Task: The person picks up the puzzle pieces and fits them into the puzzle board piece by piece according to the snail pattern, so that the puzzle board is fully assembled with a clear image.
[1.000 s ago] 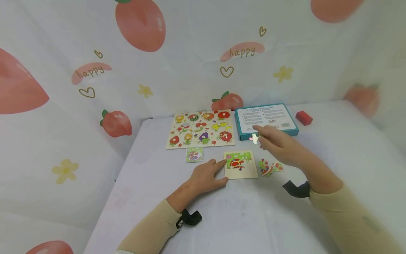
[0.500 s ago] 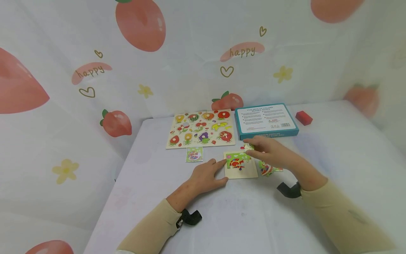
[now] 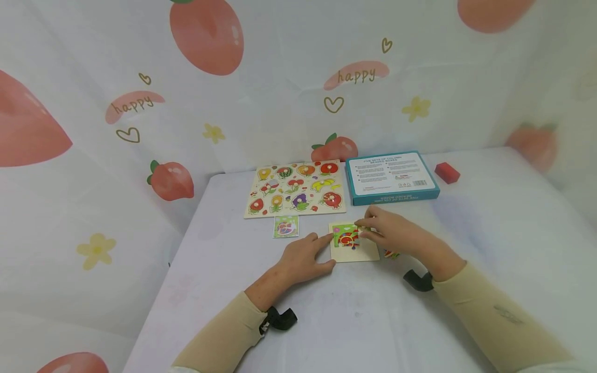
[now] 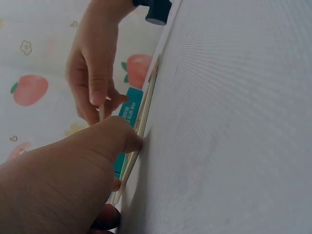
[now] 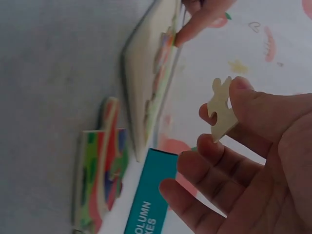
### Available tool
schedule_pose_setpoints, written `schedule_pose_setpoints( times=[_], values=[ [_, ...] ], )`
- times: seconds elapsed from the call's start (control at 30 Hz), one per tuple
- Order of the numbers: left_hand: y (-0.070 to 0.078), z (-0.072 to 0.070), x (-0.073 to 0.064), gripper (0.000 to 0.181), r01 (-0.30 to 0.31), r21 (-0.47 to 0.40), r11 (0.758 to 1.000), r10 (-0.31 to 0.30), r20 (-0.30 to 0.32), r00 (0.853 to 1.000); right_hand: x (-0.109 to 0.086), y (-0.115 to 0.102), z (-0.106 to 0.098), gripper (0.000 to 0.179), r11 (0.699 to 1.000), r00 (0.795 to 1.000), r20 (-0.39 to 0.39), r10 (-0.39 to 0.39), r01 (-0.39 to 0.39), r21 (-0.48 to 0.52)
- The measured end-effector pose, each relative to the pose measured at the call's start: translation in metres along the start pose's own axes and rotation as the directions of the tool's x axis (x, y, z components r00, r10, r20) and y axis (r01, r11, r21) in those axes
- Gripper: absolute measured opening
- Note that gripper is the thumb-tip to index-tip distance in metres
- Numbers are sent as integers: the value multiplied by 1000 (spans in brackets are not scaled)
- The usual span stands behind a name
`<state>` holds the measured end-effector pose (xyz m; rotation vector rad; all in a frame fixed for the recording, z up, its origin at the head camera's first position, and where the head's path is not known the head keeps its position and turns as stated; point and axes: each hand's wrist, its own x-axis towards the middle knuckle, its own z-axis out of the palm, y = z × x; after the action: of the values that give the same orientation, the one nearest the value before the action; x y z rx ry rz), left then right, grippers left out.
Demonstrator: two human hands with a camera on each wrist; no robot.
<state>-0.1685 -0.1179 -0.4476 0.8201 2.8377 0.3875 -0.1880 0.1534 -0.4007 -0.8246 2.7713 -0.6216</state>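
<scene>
In the head view, a small square wooden puzzle tray [image 3: 354, 255] lies mid-table, partly filled with colourful pieces along its upper left. My left hand [image 3: 303, 263] rests at its left side, with the extended index finger on the left edge and the thumb at the lower left corner. My right hand [image 3: 396, 232] is over the tray's upper right. It pinches a jigsaw piece [image 5: 223, 111] between thumb and fingers, the bare wood side showing in the right wrist view. Loose jigsaw pieces [image 5: 100, 170] lie in a pile right of the tray, partly hidden by the right hand.
A fruit peg puzzle board [image 3: 294, 189] lies at the back, with a small picture card [image 3: 286, 227] at its front edge. Beside it are a teal-edged box [image 3: 392, 177] and a red block [image 3: 446, 173]. A printed cloth backdrop [image 3: 270, 114] stands behind the table.
My right hand has come left and down from near the teal box to the tray, carrying the jigsaw piece and turning it. The left hand stays in place.
</scene>
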Motion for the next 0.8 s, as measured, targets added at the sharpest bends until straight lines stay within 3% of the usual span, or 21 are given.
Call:
schedule_pose_setpoints(
  times=[0.47, 0.8],
  values=[
    [2, -2, 0, 70, 7, -4, 1000, -7, 2, 1000, 5, 6, 8, 32, 1000, 1000, 23, 8, -7, -11],
    [1, -1, -1, 69, -2, -4, 1000, 2, -10, 1000, 11, 7, 16, 31, 994, 994, 5, 108, -108, 0]
  ],
)
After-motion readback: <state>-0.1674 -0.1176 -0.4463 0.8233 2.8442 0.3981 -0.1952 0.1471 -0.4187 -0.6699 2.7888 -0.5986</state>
